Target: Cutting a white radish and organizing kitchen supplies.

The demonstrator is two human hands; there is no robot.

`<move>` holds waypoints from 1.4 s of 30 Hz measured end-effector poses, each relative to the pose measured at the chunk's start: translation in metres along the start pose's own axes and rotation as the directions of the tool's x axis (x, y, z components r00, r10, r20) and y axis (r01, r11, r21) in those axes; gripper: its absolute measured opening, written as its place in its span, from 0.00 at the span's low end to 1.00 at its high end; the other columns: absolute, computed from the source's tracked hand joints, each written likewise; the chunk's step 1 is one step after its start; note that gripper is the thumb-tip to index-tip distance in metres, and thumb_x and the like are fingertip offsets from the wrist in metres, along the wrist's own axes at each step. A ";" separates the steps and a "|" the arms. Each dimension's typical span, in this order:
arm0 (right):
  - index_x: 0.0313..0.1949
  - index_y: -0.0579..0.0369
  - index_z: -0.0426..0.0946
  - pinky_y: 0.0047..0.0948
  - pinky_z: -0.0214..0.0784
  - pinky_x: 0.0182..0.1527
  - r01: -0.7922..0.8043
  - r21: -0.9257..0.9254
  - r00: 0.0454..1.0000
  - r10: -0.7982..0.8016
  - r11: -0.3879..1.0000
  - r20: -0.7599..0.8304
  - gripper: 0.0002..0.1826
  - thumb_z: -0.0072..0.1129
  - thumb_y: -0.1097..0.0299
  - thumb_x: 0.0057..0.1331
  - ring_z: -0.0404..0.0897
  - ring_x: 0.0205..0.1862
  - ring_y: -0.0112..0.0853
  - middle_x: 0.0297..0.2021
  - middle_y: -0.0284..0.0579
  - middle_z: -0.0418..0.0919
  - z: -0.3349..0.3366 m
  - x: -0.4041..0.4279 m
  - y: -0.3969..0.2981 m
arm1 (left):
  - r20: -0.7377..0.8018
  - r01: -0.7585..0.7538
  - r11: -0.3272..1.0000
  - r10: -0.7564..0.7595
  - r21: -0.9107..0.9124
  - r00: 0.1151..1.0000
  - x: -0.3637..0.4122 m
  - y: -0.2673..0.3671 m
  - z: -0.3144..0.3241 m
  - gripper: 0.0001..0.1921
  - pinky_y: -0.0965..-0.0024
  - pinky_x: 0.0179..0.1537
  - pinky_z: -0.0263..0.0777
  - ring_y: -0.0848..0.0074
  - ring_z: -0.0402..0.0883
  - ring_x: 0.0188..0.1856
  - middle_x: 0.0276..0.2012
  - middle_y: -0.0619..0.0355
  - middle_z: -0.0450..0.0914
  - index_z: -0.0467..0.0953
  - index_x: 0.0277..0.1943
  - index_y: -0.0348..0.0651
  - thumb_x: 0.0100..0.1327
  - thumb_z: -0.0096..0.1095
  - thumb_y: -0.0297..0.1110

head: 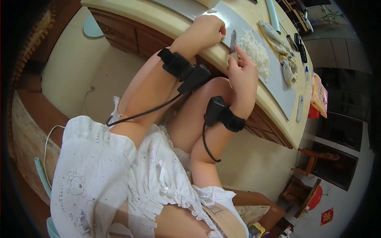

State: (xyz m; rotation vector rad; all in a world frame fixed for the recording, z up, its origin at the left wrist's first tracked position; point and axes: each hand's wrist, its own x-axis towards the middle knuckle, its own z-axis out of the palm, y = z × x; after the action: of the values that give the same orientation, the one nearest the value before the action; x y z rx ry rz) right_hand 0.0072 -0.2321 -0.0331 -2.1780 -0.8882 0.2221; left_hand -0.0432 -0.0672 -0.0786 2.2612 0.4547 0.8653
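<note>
In my right hand [244, 70] is a small knife [233, 40], its pale handle in my grip and my index finger stretched along it toward the blade. The blade points away from me over the near edge of a grey mat [279, 99]. My left hand [208, 33] is curled at the table's edge, to the left of the knife. Its fingertips are bent out of sight, so what may be between them is hidden. Beside the blade, a heap of small white chopped pieces [254, 55] spreads across the mat. A thin pale piece [212, 11] lies beyond my left hand.
Behind the mat lie crumpled cloth gloves [288, 70], scissors [292, 43], a black object [300, 47], a pale green tube [273, 16] and a small bottle [307, 74]. A white remote [300, 108] is near the right end. Black cabled devices [193, 77] are strapped on both forearms.
</note>
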 end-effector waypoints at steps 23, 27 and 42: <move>0.59 0.54 0.73 0.20 0.62 0.26 -0.055 0.292 0.998 0.063 0.955 -0.020 0.22 0.56 0.65 0.66 0.68 0.21 0.18 0.22 0.35 0.77 0.000 0.003 -0.006 | 0.047 0.012 1.000 -0.010 -0.024 0.999 0.001 -0.003 -0.010 0.10 0.63 0.37 0.74 0.59 0.81 0.32 0.28 0.47 0.82 0.83 0.36 0.38 0.53 0.64 0.34; 0.57 0.55 0.74 0.19 0.62 0.28 0.170 0.565 0.978 -0.069 0.808 -0.195 0.18 0.51 0.68 0.69 0.70 0.25 0.17 0.25 0.37 0.79 -0.012 0.021 0.007 | 0.076 0.001 0.997 0.006 -0.082 0.997 0.009 -0.001 -0.005 0.11 0.65 0.40 0.74 0.62 0.81 0.34 0.31 0.46 0.82 0.83 0.38 0.39 0.54 0.65 0.33; 0.41 0.56 0.73 0.23 0.70 0.34 0.260 0.266 0.961 -0.221 0.928 -0.167 0.10 0.62 0.67 0.63 0.79 0.31 0.22 0.31 0.40 0.81 -0.019 -0.021 0.012 | 0.120 -0.001 0.998 0.008 -0.059 0.993 0.009 0.004 -0.011 0.11 0.66 0.42 0.74 0.62 0.81 0.36 0.32 0.46 0.82 0.84 0.38 0.39 0.52 0.68 0.34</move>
State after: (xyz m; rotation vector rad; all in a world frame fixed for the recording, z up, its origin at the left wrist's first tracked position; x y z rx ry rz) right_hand 0.0060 -0.2623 -0.0310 -1.7769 -0.9727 0.0745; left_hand -0.0438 -0.0607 -0.0659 2.2463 0.3643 0.7301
